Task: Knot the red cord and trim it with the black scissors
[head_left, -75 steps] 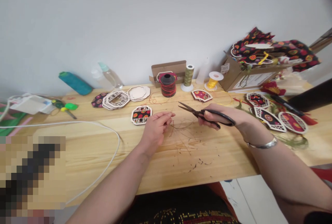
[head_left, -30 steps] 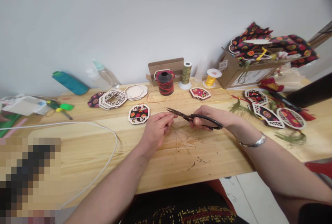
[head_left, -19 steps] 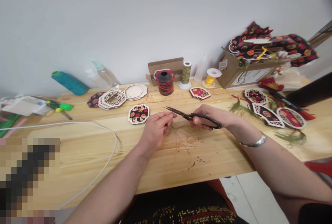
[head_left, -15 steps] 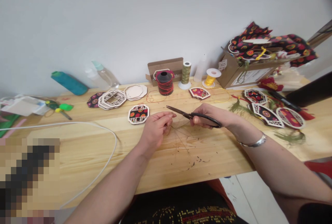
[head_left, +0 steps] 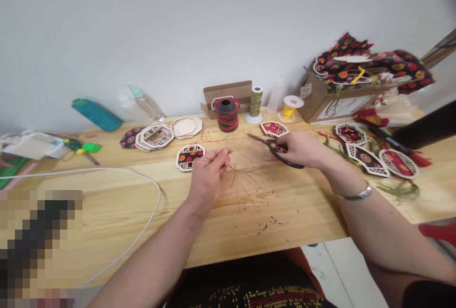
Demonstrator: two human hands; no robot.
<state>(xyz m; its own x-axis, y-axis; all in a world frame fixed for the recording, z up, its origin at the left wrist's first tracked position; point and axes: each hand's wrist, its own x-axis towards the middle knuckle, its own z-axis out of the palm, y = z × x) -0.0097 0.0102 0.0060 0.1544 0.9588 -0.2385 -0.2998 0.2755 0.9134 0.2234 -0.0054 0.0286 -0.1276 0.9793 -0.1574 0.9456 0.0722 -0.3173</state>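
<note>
My left hand (head_left: 208, 175) is closed in a pinch just right of a fabric-backed wooden lattice piece (head_left: 187, 158). Short strands of thin thread (head_left: 234, 175) stick out from under its fingers. My right hand (head_left: 302, 148) grips the black handles of a pair of scissors (head_left: 261, 139), whose blades point left over the table, apart from my left hand. Loose thread ends and dark snippets (head_left: 265, 226) lie scattered on the wood below.
Behind stand a red cord spool (head_left: 228, 119), a green thread cone (head_left: 255, 103) and a yellow cord spool (head_left: 290, 107). Stacked lattice frames (head_left: 156, 136) lie at left; a full cardboard box (head_left: 320, 94) and finished-looking ornaments (head_left: 366, 159) are at right. A white cable (head_left: 156, 198) curves across the left.
The scissors have moved right, away from my left fingertips, with my right hand turning over them. My left hand has shifted slightly left and up.
</note>
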